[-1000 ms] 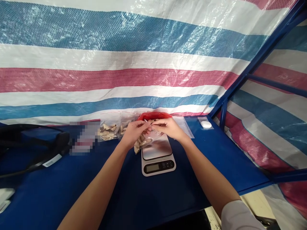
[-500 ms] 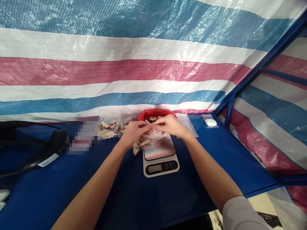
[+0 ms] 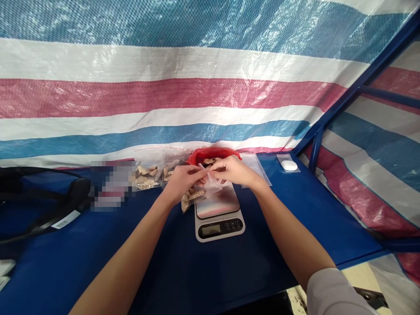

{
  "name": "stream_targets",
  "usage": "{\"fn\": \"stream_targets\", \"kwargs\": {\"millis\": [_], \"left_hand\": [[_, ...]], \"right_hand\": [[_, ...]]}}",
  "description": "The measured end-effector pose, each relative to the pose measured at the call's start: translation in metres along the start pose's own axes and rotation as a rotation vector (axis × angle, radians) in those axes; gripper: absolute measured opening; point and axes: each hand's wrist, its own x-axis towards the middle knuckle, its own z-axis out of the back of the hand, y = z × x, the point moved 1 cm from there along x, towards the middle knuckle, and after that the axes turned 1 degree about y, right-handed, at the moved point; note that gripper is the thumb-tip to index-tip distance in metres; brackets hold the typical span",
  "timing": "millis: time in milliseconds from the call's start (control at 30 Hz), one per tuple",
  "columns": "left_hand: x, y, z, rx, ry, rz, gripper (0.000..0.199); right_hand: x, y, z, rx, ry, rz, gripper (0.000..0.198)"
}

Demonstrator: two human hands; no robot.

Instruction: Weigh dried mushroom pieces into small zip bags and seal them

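Observation:
Both hands pinch the top of a clear plastic bag (image 3: pixel 213 185) over the kitchen scale (image 3: pixel 219 226). My left hand (image 3: pixel 184 180) is closed on the bag's left side, and my right hand (image 3: pixel 233 170) grips it from the right, fingertips almost meeting. Pale dried slices (image 3: pixel 188 199), which look like mushroom, hang in the bag below my left hand. Behind my hands sits a red plastic bag (image 3: pixel 213 153) with more dark-edged slices in it. The scale's display is too dim to read.
Filled clear bags (image 3: pixel 146 177) of slices stand left of my hands. Flat clear bags (image 3: pixel 256 170) lie at the right, and a white oval object (image 3: pixel 289 165) rests farther right. Black straps (image 3: pixel 72 192) lie on the blue table (image 3: pixel 183 262). A striped tarp (image 3: pixel 164 96) rises behind.
Hardly anything differs. Both hands keep their pinch on the clear bag, with the fingertips shifted very slightly. The view has moved a little.

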Motion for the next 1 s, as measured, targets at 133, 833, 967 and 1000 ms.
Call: {"fn": "stream_targets", "kwargs": {"millis": [133,833,967,1000], "left_hand": [[0.001,0.002,0.0,-0.003,0.007,0.018,0.029],[0.002,0.005,-0.002,-0.01,-0.005,-0.015,0.021],[0.001,0.004,-0.001,0.035,-0.002,-0.027,0.021],[0.001,0.004,-0.001,0.046,-0.003,-0.024,0.02]], "right_hand": [[-0.001,0.001,-0.001,0.022,0.022,-0.02,0.02],[0.003,-0.011,-0.006,0.043,0.002,-0.028,0.021],[0.004,-0.013,-0.008,-0.007,-0.021,-0.012,0.02],[0.004,-0.014,-0.008,-0.025,-0.026,-0.006,0.02]]}}
